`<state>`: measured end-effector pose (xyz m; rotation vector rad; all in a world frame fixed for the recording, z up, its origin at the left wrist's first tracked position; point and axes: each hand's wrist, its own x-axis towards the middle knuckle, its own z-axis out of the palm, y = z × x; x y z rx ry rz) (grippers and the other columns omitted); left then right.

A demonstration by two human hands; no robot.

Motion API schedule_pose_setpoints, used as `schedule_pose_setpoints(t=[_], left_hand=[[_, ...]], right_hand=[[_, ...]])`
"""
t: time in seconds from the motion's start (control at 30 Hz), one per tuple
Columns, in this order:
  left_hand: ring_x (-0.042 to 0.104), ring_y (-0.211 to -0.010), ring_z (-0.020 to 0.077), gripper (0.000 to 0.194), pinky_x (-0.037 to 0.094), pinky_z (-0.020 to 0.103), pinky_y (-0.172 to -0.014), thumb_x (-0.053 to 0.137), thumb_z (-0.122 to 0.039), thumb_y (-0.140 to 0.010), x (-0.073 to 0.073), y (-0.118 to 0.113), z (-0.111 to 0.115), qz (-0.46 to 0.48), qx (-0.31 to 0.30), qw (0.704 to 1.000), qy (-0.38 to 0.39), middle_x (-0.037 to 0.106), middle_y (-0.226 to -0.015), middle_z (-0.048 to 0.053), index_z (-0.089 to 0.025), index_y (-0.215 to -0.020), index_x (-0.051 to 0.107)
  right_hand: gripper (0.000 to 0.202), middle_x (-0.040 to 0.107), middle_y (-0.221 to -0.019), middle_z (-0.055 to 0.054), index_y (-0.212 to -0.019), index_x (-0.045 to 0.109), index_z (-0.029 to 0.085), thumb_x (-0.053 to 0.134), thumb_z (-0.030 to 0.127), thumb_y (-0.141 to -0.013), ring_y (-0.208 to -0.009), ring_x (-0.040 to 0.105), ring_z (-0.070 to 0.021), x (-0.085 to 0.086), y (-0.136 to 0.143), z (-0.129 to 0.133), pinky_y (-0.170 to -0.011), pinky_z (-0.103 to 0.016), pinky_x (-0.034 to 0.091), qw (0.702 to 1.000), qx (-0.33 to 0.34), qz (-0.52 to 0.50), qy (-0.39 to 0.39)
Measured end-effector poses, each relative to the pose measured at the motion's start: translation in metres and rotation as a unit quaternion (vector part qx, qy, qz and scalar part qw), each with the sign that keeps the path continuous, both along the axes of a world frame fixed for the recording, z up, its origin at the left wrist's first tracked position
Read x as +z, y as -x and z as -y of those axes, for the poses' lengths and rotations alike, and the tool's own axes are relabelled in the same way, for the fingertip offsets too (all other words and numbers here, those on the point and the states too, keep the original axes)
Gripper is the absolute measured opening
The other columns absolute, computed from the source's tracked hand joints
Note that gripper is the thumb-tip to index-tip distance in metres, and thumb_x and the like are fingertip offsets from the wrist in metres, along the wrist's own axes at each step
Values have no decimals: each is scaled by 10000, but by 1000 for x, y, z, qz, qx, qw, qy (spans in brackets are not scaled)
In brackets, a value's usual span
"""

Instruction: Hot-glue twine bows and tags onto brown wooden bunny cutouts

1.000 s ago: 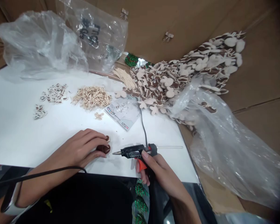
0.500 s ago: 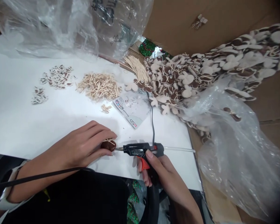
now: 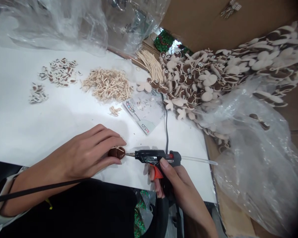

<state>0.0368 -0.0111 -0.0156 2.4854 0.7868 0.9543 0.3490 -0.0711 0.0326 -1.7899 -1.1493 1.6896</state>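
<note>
Between the thumb and fingers of my left hand (image 3: 94, 150) is a small brown piece (image 3: 118, 152) with a cream bow on top. It lies low over the white table, partly hidden by my fingers. My right hand (image 3: 173, 178) is wrapped round a black hot glue gun (image 3: 151, 156) with an orange trigger. The gun's metal nozzle (image 3: 130, 154) points left, at the right edge of the brown piece; whether it touches I cannot tell. A clear glue stick (image 3: 200, 160) juts from the gun's back.
Cream bows (image 3: 108, 84) lie heaped on the white table (image 3: 52, 132), with small tags (image 3: 61, 72) to their left. A printed card (image 3: 145, 110) lies near the gun's cord (image 3: 167, 125). Many brown and cream felt pieces (image 3: 188, 79) are piled at right beside a plastic bag (image 3: 248, 165).
The view has shifted slightly, so the table items sit a little differently in frame. Both hands keep their holds, and the nozzle stays at the brown piece's edge.
</note>
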Motion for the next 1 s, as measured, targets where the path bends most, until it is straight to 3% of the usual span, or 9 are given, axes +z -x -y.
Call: schedule_pose_setpoints(t=[1.0], left_hand=[[756, -1145, 257, 236, 600, 379, -990, 627, -320, -1237, -2, 0, 1, 5, 0, 1000, 25, 839, -1295, 123, -145, -1367, 717]], right_hand=[[836, 672, -574, -35, -701, 790, 198, 698, 975, -996, -523, 603, -175, 8, 6, -3, -555, -312, 473, 1000, 15, 18, -9]])
